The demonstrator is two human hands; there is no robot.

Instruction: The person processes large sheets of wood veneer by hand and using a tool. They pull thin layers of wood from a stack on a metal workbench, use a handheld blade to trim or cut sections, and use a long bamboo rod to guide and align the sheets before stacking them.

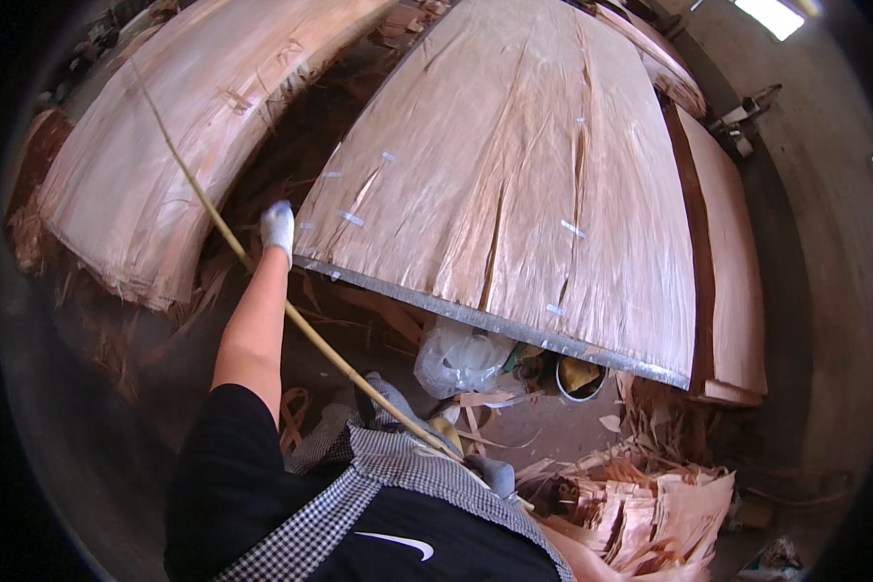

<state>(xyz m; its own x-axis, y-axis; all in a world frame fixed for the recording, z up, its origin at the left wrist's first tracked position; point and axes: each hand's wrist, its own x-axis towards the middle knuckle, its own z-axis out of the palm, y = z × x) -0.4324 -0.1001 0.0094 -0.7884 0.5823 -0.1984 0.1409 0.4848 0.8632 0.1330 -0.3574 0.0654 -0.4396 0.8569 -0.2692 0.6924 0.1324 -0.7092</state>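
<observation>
My left hand (277, 230), in a white glove with blue at its fingertips, is beside the near left corner of a large stack of wood veneer (514, 184). Its fingers look closed; what they hold, if anything, is too small to tell. A long thin bamboo pole (335, 359) slants from the far left down toward my waist and passes behind my left forearm. Short pale tape strips (350, 219) lie on the top veneer sheet, some near its long splits. A blue-grey rounded shape (496, 475) beside the pole's near end may be my gloved right hand; its fingers are hidden.
Another veneer stack (136, 194) stands on the left, and a lower one (732, 262) on the right. Under the front edge are a clear plastic bag (461, 361) and a round bucket (580, 378). Veneer scraps (650, 514) pile at the near right.
</observation>
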